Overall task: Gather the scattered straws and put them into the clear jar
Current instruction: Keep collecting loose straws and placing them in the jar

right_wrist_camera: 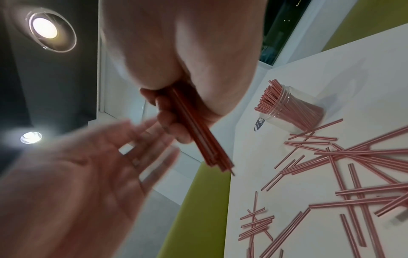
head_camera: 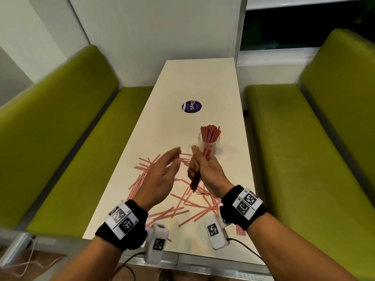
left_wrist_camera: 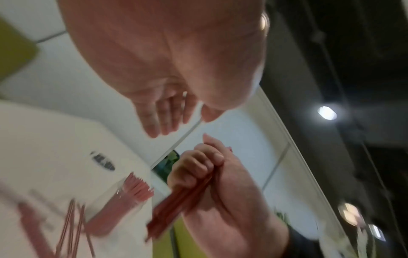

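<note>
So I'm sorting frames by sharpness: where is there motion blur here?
Head view: left hand smeared at the fingertips, jar fairly sharp. Left wrist view: jar and loose straws heavily smeared. Right wrist view: left hand ghosted, held bundle and table crisp.

Your head camera looks down from above, over both hands (head_camera: 182,171) and the tabletop (head_camera: 198,84) past them. Your left wrist camera sits very close under your left hand (left_wrist_camera: 176,61) and looks up and across at your right hand (left_wrist_camera: 212,188). Your right wrist camera does the same from the other side. All three see the jar (head_camera: 209,144).
</note>
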### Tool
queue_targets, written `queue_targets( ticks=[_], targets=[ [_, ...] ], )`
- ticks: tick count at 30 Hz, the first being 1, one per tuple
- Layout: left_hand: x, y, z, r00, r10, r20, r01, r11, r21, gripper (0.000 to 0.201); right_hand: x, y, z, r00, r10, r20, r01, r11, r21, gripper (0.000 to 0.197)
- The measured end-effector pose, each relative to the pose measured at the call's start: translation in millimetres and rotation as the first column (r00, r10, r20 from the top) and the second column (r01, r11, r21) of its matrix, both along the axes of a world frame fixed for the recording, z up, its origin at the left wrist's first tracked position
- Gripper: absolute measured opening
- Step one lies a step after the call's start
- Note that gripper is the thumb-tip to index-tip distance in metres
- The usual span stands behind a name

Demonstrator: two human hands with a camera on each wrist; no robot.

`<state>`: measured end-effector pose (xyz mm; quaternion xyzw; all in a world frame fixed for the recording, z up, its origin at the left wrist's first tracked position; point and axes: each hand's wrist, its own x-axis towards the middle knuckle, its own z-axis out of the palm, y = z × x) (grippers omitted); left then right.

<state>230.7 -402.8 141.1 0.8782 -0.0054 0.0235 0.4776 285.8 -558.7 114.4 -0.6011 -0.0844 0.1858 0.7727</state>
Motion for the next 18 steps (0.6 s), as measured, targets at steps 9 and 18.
queue_targets(
  ticks=[9,18],
  targets=[
    [-2.3,11.4,-27.0,0.758,-0.276,-0.591,-0.456,0.424,-0.782,0.032,-5.7,42.0,-8.4,0.988,-0.125,0.086,0.131,0.989,-0.066,0.059],
    [9.1,63.8,-55.9,0.787,-0.196,-0.585,-0.228,0.789,-0.571,0.030,40.2,36.0,-1.3,0.925,-0.376,0.063,0.380,0.919,-0.103,0.056]
  ],
)
